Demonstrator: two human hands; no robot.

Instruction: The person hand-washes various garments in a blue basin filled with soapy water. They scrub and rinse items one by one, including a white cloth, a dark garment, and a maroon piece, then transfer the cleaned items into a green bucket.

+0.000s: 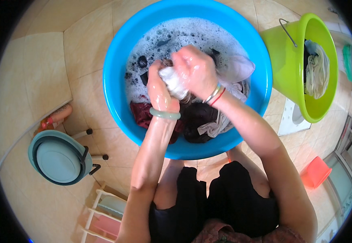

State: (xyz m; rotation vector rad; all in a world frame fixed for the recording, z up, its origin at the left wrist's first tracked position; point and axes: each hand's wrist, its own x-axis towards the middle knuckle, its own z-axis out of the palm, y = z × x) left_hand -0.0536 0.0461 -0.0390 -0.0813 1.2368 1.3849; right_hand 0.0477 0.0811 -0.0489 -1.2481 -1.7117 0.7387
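A wide blue basin [117, 121] stands in front of my knees, part filled with sudsy water [172, 30] and soaking clothes. Over its middle, my left hand [160, 89] and my right hand [194, 69] are both closed on a wet white cloth [174, 83], which is bunched between them. Foam coats my fingers, and the cloth's full shape is hidden. Below my hands lie a dark red garment [141, 114] and a black one [196, 121]. A pale, puffed-up cloth [238, 69] floats at the right side of the water.
To the right, a tilted lime green bucket [279, 60] holds light and dark clothes. A grey-green folding tub [58, 158] is at the left. A white rack [93, 210] stands lower left, and a coral-red container [317, 173] is at the right on the tiled floor.
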